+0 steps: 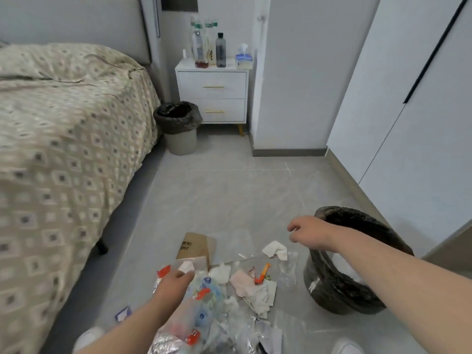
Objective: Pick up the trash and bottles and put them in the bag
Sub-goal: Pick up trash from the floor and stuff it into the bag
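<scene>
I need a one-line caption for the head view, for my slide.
Left hand pinches a tissue in the floor trash; right hand hovers by the bag.

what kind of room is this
Most likely a bedroom. A bed with a patterned cover runs along the left, a white two-drawer nightstand stands at its head, and tall white wardrobe-like doors line the right side.
</scene>
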